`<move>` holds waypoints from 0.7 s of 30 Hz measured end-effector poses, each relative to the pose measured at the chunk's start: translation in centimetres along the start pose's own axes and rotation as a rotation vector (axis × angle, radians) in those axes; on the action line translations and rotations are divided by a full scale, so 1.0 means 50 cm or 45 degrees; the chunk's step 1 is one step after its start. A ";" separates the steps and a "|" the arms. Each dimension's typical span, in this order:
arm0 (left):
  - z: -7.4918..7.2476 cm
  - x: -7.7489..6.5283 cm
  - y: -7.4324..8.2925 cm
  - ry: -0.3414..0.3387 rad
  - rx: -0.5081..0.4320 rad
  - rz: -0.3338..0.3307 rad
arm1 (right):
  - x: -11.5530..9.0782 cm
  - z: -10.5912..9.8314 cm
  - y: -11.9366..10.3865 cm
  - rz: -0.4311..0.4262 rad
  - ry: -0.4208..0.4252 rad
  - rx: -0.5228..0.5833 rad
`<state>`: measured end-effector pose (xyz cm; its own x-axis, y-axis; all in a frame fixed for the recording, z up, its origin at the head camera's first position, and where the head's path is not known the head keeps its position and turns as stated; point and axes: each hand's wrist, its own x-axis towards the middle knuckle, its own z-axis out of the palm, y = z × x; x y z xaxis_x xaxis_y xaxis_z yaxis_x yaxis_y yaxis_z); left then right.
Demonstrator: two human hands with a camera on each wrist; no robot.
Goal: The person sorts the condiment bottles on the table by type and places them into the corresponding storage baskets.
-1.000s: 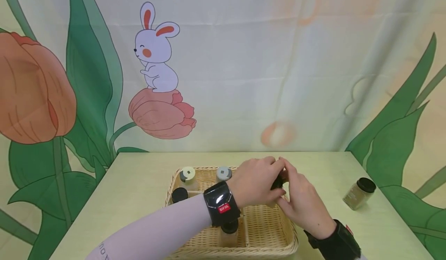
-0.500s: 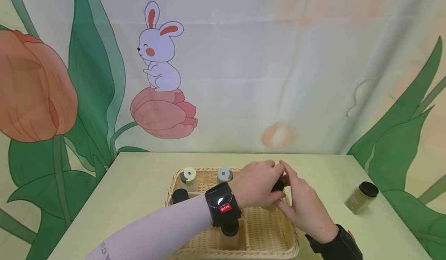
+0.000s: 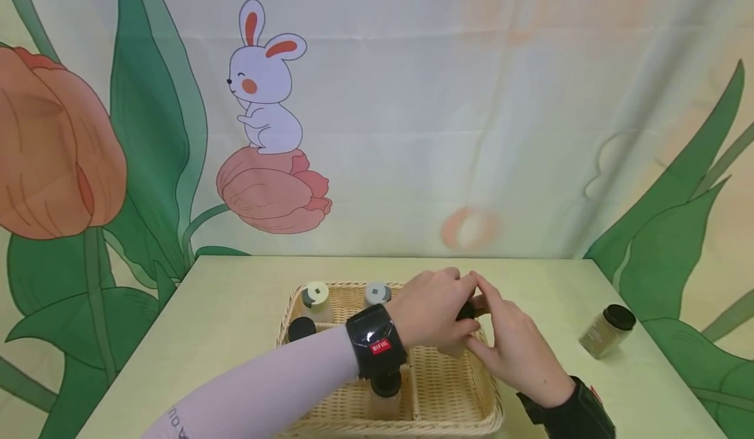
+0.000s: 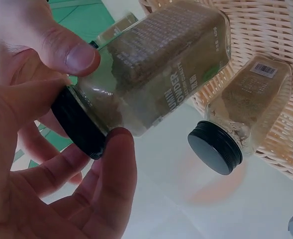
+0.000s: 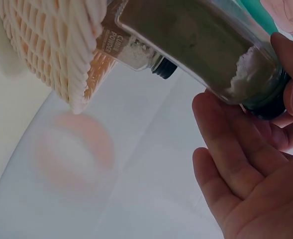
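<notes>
Both hands meet over the right side of the wicker basket (image 3: 501,419), round a glass spice jar (image 4: 156,64) of brown powder. Its label partly reads "powder". My left hand (image 3: 432,308) pinches the jar's black lid (image 4: 79,122) between thumb and fingers. At the neck end, my right hand (image 3: 515,347) holds the jar, its thumb on one side and fingers (image 5: 226,134) against the other. The lid is on the jar's mouth. In the head view the left hand covers most of the jar. Behind it, another black-lidded jar (image 4: 250,104) lies within the left wrist view, labelled cumin powder in the right wrist view.
The divided basket also holds a yellow-topped bottle (image 3: 317,298), a grey-topped bottle (image 3: 377,293) and black-lidded jars, one at the left (image 3: 302,329) and one in front (image 3: 385,393). A separate black-lidded jar (image 3: 609,331) stands on the table to the right. A printed curtain hangs behind.
Both hands stay in nearly the same place on the jar. A little more of the jar's body now shows below the left hand. The head view has shifted slightly.
</notes>
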<state>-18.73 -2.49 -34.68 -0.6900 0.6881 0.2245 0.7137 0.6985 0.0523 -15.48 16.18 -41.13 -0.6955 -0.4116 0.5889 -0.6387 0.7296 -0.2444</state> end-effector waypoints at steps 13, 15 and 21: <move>0.006 0.007 -0.016 -0.044 0.060 0.000 | 0.001 -0.025 0.017 0.037 -0.086 -0.023; 0.009 0.008 -0.019 -0.053 0.065 0.001 | 0.001 -0.028 0.020 0.031 -0.083 -0.031; 0.014 0.008 -0.025 -0.094 0.086 -0.026 | 0.001 -0.037 0.025 0.062 -0.097 -0.032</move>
<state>-19.99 -2.94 -35.31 -0.7133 0.6843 0.1517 0.6912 0.7226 -0.0098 -15.74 18.08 -39.98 -0.7493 -0.4150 0.5161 -0.5957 0.7629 -0.2513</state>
